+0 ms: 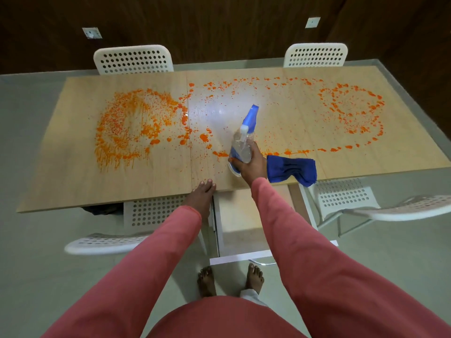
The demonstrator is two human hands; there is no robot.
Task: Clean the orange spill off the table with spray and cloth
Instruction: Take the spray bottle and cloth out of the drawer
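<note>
Right hand (251, 164) grips clear, blue-nozzled spray bottle (241, 145), seemingly part-full.

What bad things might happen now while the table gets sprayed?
The blue cloth hangs over the table edge, so a nudge from the right hand holding the spray bottle might drop it. Wet orange spill may run toward the left hand resting at the near edge.

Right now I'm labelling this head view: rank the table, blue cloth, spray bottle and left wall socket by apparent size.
1. table
2. blue cloth and spray bottle: look alike, unranked
3. left wall socket: smallest, though farthest away
</note>
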